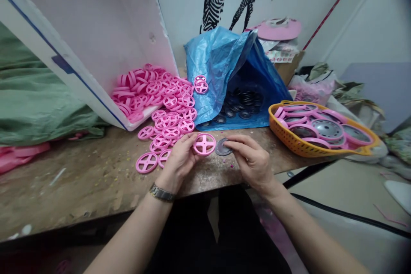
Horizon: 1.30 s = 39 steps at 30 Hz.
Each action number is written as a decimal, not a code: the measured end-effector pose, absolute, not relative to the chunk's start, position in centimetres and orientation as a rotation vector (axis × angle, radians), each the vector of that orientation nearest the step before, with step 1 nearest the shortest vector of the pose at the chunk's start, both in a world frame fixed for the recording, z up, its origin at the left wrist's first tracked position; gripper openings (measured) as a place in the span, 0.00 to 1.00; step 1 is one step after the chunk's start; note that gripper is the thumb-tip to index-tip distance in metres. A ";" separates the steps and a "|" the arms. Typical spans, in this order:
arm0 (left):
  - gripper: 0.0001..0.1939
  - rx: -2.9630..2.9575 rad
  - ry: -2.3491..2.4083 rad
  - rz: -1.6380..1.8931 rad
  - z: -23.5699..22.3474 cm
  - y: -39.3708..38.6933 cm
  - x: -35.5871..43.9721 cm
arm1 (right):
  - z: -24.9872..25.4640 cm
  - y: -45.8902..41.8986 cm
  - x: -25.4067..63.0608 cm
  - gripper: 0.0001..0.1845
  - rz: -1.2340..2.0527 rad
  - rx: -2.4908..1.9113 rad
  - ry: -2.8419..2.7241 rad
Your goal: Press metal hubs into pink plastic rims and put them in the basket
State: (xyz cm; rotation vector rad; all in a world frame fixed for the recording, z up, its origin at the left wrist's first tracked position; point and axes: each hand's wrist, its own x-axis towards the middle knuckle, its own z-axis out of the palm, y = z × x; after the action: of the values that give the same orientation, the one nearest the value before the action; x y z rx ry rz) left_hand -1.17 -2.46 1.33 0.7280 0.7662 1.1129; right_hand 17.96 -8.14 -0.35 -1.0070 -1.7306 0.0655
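A scuffed wooden table [105,175] spreads from the left of the frame, below a white wall [180,4], its front edge just under the hands. At centre, the left hand [183,154] pinches a pink spoked wheel [204,144]; just apart, the right hand [253,160] pinches a grey disc [221,149]. Rightward, an orange basket [284,136] meets the table's edge, pale floor [349,180] beyond.

The blue plastic bag [208,60] can be entered through its gaping front mouth, but heaped pink spoked wheels [171,102] and the white foam box [109,21] block its left, the orange plastic basket [284,139] its right, and the zebra-decorated wall [298,0] its back.
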 end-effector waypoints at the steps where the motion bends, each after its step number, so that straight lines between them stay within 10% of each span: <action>1: 0.05 0.724 0.763 1.116 1.1 -2.8 -1.0 | -0.5 -8.4 18.1 0.18 0.056 -1.013 -1.716; 15: 0.15 0.736 0.698 1.093 0.9 -7.0 1.8 | -2.8 -10.3 17.8 0.26 -0.121 -1.103 -1.966; 29: 0.18 0.982 0.691 1.067 -0.4 -8.9 2.5 | -2.3 -11.9 17.8 0.16 0.867 -1.168 -1.243; 39: 0.11 1.661 0.799 1.026 -1.0 -9.0 2.2 | -2.2 -12.2 18.2 0.10 0.977 -1.183 -1.092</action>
State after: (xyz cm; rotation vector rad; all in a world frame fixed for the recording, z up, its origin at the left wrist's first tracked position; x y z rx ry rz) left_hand 2.20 -9.05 -0.96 1.6612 0.7992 1.0261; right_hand 18.21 -12.25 -2.23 -1.1827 -1.0924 0.9771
